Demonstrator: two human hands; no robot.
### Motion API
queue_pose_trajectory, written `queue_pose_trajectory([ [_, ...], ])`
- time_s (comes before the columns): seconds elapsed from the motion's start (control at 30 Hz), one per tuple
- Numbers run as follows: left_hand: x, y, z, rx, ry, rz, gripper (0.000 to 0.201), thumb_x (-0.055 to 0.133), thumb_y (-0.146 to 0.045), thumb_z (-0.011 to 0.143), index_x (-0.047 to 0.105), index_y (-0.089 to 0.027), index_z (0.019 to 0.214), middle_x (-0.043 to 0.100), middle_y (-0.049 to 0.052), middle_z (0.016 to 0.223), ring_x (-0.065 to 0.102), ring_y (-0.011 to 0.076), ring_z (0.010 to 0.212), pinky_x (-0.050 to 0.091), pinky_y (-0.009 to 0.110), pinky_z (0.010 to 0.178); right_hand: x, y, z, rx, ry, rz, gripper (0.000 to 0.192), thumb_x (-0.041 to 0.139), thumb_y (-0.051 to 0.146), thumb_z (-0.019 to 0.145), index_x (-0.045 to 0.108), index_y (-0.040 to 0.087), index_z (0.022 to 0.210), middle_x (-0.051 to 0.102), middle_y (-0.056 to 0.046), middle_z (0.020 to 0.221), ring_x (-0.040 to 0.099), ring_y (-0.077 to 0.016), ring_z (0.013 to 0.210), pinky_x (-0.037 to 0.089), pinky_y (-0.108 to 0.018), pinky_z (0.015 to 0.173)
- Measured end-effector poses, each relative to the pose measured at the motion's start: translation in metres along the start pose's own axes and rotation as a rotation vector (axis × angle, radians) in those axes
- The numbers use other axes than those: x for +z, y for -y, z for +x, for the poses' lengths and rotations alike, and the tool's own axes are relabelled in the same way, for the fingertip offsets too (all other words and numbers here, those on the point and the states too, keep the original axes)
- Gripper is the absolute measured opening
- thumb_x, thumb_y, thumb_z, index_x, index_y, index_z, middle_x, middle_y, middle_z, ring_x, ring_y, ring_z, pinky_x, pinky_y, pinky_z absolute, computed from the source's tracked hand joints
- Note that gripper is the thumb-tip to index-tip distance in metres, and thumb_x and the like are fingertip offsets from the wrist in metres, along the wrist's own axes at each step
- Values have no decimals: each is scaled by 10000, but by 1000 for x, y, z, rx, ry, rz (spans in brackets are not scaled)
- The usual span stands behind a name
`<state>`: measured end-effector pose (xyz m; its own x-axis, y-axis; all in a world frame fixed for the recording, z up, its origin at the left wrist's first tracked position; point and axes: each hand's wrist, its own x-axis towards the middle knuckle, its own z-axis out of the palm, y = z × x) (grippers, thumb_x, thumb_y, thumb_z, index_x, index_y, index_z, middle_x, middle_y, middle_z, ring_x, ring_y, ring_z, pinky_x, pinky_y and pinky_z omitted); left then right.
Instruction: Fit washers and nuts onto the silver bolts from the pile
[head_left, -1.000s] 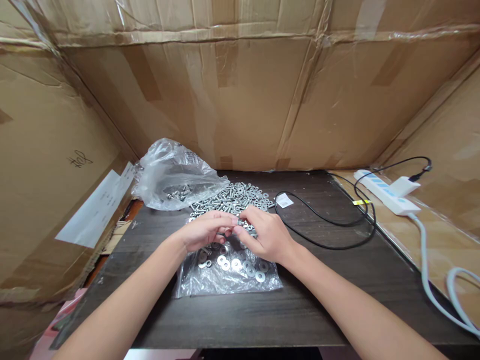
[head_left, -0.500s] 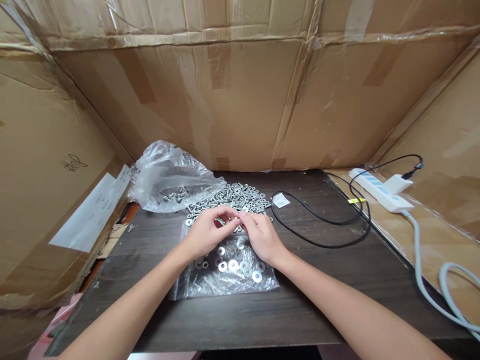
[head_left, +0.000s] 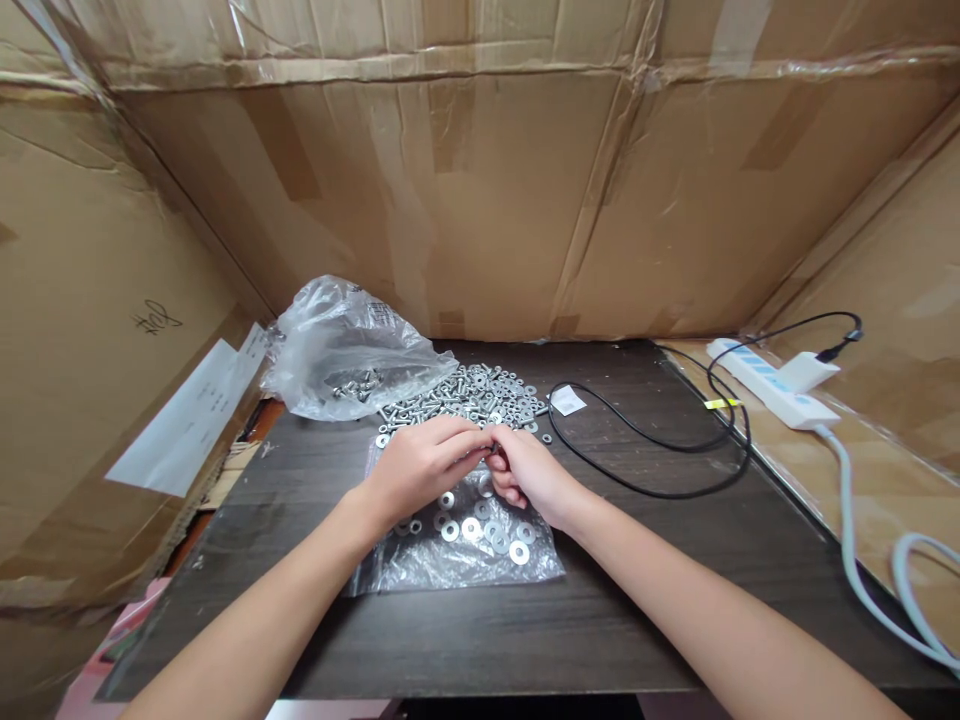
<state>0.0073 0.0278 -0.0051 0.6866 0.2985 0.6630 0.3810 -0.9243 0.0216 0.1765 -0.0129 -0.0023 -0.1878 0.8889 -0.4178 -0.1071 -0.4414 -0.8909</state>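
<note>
Small silver metal hardware piece (head_left: 491,452), too tiny to identify as bolt or nut, is pinched where the fingertips of both hands meet, just above a flat clear plastic bag (head_left: 457,560) lying on the dark wooden table (head_left: 615,600). The left hand (head_left: 420,470) comes in from the left with its fingers stretched toward the middle, and the right hand (head_left: 529,475) meets it with its fingers curled inward; the two hands touch at the tips, closed together on the piece. On the flat bag, just below the hands, lie several round silver washers (head_left: 480,530). Beyond the hands, a loose heap of silver bolts and washers (head_left: 472,395) spreads over the tabletop, and to its left a crumpled clear plastic bag (head_left: 345,350) holds a few more bolts. A thin black cable (head_left: 660,440) loops across the table to the right of the heap, beside a small white paper tag (head_left: 568,401). Farther right, a white power strip (head_left: 772,385) rests on cardboard, its thick white cord (head_left: 855,560) trailing toward the near edge. Brown taped cardboard walls (head_left: 480,200) enclose the table on three sides.
</note>
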Motion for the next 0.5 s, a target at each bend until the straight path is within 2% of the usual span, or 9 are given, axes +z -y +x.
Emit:
queue_pose_trajectory([
  [0.23, -4, -2, 0, 50, -20, -5, 132, 581, -168, 954, 650, -174, 1066, 728, 29, 980, 684, 147, 834, 535, 245, 690, -1, -1, 2, 30, 57, 25, 352, 334, 311, 882, 303, 236, 539, 239, 82, 355, 251, -81, 309, 179, -202, 323],
  [0.33, -2, -3, 0, 3, -15, -67, 134, 584, -169, 950, 660, -173, 1060, 728, 39, 970, 678, 148, 839, 532, 249, 709, -4, -3, 4, 14, 83, -43, 399, 324, 357, 911, 309, 236, 531, 248, 76, 361, 248, -86, 323, 196, -219, 349],
  [0.4, -2, -3, 1, -100, -10, -169, 115, 592, -190, 943, 675, -169, 1020, 721, 38, 916, 657, 131, 767, 521, 245, 689, -7, -3, 4, -102, 47, -184, 475, 300, 440, 948, 346, 227, 526, 290, 58, 383, 288, -93, 357, 240, -234, 393],
  [0.5, -3, -4, 6, -426, -20, -413, 117, 637, -256, 900, 696, -165, 945, 694, 22, 806, 587, 103, 633, 485, 224, 608, -11, -2, 0, -494, -140, -558, 495, 300, 470, 980, 430, 196, 589, 460, 4, 526, 417, -117, 509, 303, -255, 521],
])
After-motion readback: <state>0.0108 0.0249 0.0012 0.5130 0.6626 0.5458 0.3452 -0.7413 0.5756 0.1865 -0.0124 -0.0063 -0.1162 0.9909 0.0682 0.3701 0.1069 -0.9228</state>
